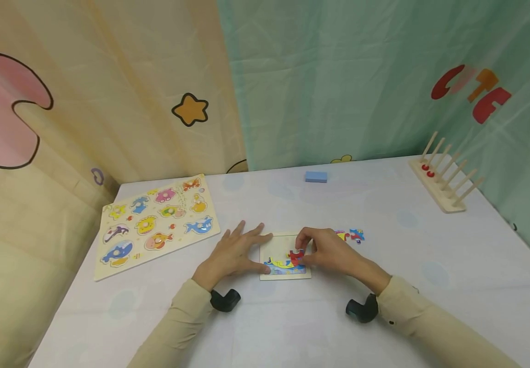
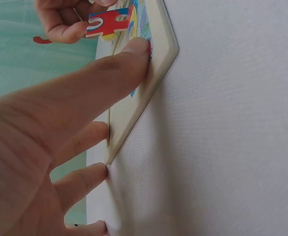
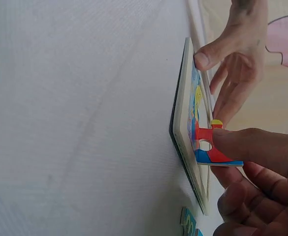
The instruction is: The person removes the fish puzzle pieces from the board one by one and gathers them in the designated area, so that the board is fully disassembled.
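A small wooden jigsaw tray (image 1: 285,277) lies on the table, its lower part filled with blue and yellow pieces. My right hand (image 1: 326,249) pinches a red and blue jigsaw piece (image 3: 217,147) between thumb and fingers, tilted over the tray's right side. In the left wrist view the red piece (image 2: 107,22) stands partly off the tray. My left hand (image 1: 232,255) is spread at the tray's left edge, its thumb (image 2: 134,51) pressing the filled lower corner. Loose jigsaw pieces (image 1: 356,235) lie right of the tray, partly hidden by my right hand.
A large sea-animal peg puzzle board (image 1: 154,225) lies at the left. Near the back edge sits a blue block (image 1: 316,177). A wooden peg rack (image 1: 444,184) with red beads stands at the far right. Curtains hang behind the table.
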`<action>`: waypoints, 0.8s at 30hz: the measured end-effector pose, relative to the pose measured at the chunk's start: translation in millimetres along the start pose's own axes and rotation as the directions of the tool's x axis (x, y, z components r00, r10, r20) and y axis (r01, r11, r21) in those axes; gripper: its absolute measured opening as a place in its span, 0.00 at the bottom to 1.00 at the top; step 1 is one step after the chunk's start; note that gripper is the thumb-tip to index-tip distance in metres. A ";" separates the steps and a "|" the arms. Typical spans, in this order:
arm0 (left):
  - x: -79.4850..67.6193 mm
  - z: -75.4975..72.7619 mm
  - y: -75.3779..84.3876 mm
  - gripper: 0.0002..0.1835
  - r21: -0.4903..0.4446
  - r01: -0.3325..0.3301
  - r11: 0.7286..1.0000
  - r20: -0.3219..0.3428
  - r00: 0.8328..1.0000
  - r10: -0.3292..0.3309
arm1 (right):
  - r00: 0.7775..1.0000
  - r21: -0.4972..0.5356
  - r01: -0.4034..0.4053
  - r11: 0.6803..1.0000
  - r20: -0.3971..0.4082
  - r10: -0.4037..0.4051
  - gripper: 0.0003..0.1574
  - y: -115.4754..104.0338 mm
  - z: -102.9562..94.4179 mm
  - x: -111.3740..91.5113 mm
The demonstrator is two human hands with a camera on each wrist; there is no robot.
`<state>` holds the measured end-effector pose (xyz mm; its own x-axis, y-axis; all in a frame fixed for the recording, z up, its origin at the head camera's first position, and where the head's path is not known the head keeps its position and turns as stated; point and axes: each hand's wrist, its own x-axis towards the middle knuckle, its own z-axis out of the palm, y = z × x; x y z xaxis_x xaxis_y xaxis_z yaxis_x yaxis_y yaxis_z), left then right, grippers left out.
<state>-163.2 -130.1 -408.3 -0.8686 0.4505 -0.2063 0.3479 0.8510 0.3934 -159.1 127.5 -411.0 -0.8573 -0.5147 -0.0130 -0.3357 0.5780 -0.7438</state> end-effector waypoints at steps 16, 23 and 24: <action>-1.5 2.0 -1.7 0.44 -0.014 -0.004 1.000 -0.009 1.000 0.004 | 0.965 0.176 -0.229 0.957 -0.090 0.247 0.08 2.9 0.0 0.3; -1.9 2.2 -2.6 0.44 -0.020 -0.017 1.000 -0.018 1.000 0.017 | 0.940 0.222 -0.311 0.924 -0.073 0.334 0.12 15.5 -14.6 -10.4; -2.0 2.0 -2.6 0.44 -0.020 -0.019 1.000 -0.018 1.000 0.019 | 0.937 0.217 -0.316 0.923 -0.079 0.340 0.13 17.9 -17.2 -13.3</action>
<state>-161.6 -132.7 -410.7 -0.8680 0.4616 -0.1829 0.3573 0.8365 0.4154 -160.4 155.6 -412.7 -0.9483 -0.2361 -0.2122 0.0460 0.5591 -0.8278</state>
